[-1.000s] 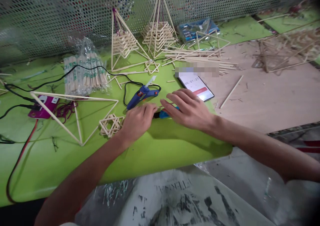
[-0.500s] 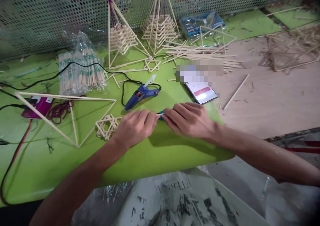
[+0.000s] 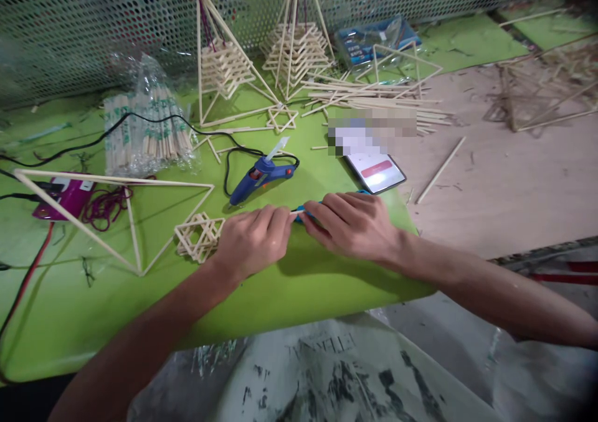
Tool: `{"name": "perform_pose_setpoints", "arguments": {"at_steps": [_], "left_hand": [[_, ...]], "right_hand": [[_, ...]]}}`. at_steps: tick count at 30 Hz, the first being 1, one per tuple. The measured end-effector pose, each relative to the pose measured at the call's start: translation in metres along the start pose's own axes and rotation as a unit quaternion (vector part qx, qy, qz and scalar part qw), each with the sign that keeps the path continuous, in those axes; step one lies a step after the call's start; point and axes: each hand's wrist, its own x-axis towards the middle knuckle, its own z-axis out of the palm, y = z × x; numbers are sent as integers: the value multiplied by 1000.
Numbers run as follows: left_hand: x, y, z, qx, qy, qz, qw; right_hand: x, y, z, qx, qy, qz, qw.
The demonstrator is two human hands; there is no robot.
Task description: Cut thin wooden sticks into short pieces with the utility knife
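My left hand (image 3: pixel 256 238) and my right hand (image 3: pixel 350 226) are close together above the green table's near edge, both closed with knuckles up. Between them shows a short length of thin wooden stick (image 3: pixel 297 211), its ends hidden in my fingers. A blue object (image 3: pixel 299 218) lies right beside the stick and partly under my right hand; its kind is hidden. Left of my left hand sits a small star-shaped stick lattice (image 3: pixel 200 238). A blue glue gun (image 3: pixel 262 176) lies just beyond my hands, a clear glue stick poking out of it.
A large stick frame (image 3: pixel 135 223) lies left, over a magenta device (image 3: pixel 65 195) and purple string (image 3: pixel 108 207). Wrapped chopsticks (image 3: pixel 144 126), two pyramid-shaped stick lanterns (image 3: pixel 227 67), loose sticks (image 3: pixel 374 97) and a phone (image 3: pixel 376 167) stand behind. A black cord (image 3: pixel 187 122) crosses the table.
The view has shifted slightly, so the things on the left sit a little further left. My hands keep nearly the same place and hold, with the stick between them slightly tilted.
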Motion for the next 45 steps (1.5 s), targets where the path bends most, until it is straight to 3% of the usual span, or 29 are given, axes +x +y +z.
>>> {"name": "perform_pose_setpoints", "arguments": {"at_steps": [17, 27, 32, 39, 45], "left_hand": [[6, 7, -4, 10, -42, -67, 997], [9, 15, 1, 45, -80, -83, 992], [8, 9, 0, 14, -61, -88, 994], [0, -1, 1, -60, -5, -46, 997], [-1, -2, 3, -94, 11, -52, 994]], "right_hand": [[1, -6, -1, -11, -34, 45, 998], [0, -9, 4, -36, -98, 46, 993], [1, -5, 5, -44, -63, 46, 996], [-1, 2, 4, 42, -6, 31, 999], [-3, 3, 3, 51, -6, 33, 998]]}}
